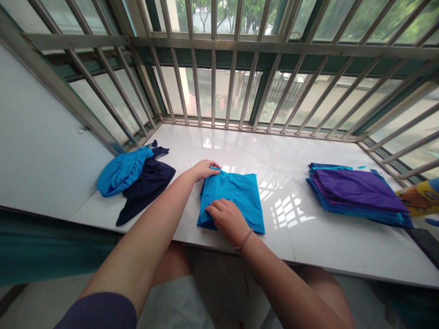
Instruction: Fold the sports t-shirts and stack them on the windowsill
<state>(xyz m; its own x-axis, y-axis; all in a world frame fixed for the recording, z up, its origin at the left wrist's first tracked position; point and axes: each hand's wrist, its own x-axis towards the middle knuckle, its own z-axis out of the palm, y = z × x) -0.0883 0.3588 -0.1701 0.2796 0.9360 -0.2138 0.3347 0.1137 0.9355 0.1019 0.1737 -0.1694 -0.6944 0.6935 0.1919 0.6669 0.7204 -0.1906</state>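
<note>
A bright blue folded cloth [242,192] lies on the white ledge in front of me, roughly square and somewhat wrinkled. At its far left corner, my left hand [206,170] pinches the edge between thumb and fingers. My right hand [229,219] rests on top of the cloth near its left front part, palm down, fingers pointing left and lightly bent. A bracelet circles my right wrist. Darker blue layers peek out under the cloth's left side.
To the left lie a crumpled blue cloth [125,171] and a dark navy cloth [147,183]. A stack of folded cloths with purple on top [356,189] sits at the right, beside a yellow patterned item [420,198]. Metal window bars [235,82] border the white ledge [284,151].
</note>
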